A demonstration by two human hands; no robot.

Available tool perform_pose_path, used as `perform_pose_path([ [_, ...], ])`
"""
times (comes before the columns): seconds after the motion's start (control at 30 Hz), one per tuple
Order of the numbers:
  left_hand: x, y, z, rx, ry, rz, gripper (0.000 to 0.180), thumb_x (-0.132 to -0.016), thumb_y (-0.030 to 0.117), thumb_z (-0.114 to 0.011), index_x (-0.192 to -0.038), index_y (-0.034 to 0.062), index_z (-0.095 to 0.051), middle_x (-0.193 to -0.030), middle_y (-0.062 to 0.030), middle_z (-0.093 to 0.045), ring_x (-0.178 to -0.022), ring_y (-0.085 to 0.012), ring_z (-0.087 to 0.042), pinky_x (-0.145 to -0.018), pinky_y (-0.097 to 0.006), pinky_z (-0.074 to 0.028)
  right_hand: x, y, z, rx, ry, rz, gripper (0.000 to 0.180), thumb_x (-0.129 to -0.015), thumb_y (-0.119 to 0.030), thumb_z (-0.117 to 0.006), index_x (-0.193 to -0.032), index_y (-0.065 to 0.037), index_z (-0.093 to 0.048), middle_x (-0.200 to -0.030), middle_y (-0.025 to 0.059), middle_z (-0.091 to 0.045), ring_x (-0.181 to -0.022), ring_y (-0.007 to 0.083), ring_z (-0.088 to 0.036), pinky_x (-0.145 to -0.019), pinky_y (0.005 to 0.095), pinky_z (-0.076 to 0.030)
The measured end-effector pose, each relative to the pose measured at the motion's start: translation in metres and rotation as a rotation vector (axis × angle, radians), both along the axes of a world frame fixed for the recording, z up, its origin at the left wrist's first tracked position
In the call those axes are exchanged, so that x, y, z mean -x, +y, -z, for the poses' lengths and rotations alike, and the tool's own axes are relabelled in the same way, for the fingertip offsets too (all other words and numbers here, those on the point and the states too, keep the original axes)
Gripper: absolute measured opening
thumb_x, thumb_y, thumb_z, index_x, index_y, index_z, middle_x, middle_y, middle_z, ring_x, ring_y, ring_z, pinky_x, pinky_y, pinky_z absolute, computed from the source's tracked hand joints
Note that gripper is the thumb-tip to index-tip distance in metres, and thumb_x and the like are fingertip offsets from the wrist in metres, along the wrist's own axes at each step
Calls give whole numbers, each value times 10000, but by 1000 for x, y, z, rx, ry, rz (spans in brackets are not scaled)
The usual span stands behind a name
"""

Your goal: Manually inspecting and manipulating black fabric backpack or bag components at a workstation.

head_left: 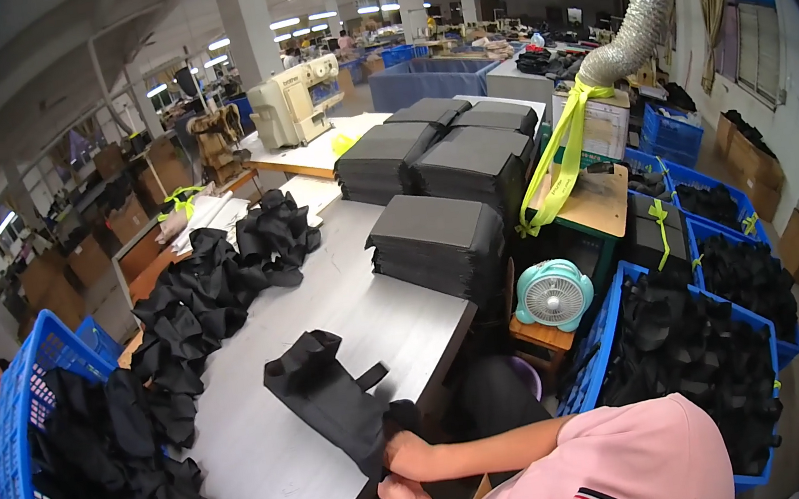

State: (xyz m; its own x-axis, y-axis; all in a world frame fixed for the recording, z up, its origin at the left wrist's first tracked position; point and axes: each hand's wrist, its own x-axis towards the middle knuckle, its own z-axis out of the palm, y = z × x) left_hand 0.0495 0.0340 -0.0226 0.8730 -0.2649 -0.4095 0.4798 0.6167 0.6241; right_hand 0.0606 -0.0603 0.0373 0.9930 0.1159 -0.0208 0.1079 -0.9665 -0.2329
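Both hands work at the near edge of the grey counter (324,290). The right hand (403,448) is closed on the near end of a black fabric piece with a short strap (323,396). The left hand (399,495) sits just below the right hand, at the counter edge; its fingers appear curled, but whether they grip the fabric cannot be determined.

The black fabric piece extends up and to the left from the right hand, lying flat on the counter, with its strap projecting to the right.

Left of the hands, a blue plastic mesh basket (16,441) holds loose black fabric. Beyond the hands, a long heap of crumpled black fabric pieces (207,285) runs along the far-left side of the counter. Further away, square stacks of flat dark grey cut panels (439,239) stand on the counter.

Right of the hands, a small turquoise desk fan (554,296) rests on a low wooden stand, and blue plastic crates filled with black fabric (694,342) stand beside it. A silver flexible duct (635,6) hangs above, tied with a yellow strap (560,163). A cream industrial sewing machine (296,101) stands well beyond the stacks.
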Motion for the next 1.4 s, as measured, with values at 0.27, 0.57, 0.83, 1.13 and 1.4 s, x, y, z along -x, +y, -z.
perform_pose_path([
  [0.27,-6,1,-1,-24,-23,97,226,-952,87,-515,-1108,-33,-627,-1061,-97,-677,-932,-205,-686,-775,-334,-558,-18,-2,16,-305,-81,68,331,-781,-79,-579,-1079,38,-662,-1079,229,-650,-1050,392,-614,-1016,591,-399],
  [0.57,-7,-10,-17,-57,-37,85,254,-992,145,-534,-1132,-46,-627,-1084,-103,-677,-905,-183,-669,-704,-303,-515,-32,-5,12,-151,-33,-21,489,-858,-75,-521,-1343,-22,-554,-1229,191,-614,-1164,369,-571,-1055,664,-327],
  [0.83,-6,-13,-14,-74,-84,68,256,-1002,215,-573,-989,-20,-673,-924,-76,-704,-789,-170,-666,-710,-333,-543,-42,-11,15,-154,88,-122,365,-880,-172,-568,-1217,-33,-598,-1159,165,-636,-1090,355,-602,-972,668,-396],
  [1.13,-2,-16,-2,-180,-78,74,266,-1004,221,-537,-1069,-9,-653,-954,-71,-694,-812,-158,-660,-715,-312,-541,-41,-15,22,-176,-11,-116,387,-918,-160,-540,-1285,-51,-589,-1112,136,-650,-1034,327,-616,-988,652,-383],
  [1.4,-4,-10,8,-106,-96,21,235,-982,163,-528,-1107,0,-641,-1026,-68,-684,-847,-142,-653,-728,-296,-530,-42,1,36,-231,-368,-94,408,-895,-182,-573,-1282,-57,-593,-1144,123,-645,-1034,337,-618,-938,647,-401],
])
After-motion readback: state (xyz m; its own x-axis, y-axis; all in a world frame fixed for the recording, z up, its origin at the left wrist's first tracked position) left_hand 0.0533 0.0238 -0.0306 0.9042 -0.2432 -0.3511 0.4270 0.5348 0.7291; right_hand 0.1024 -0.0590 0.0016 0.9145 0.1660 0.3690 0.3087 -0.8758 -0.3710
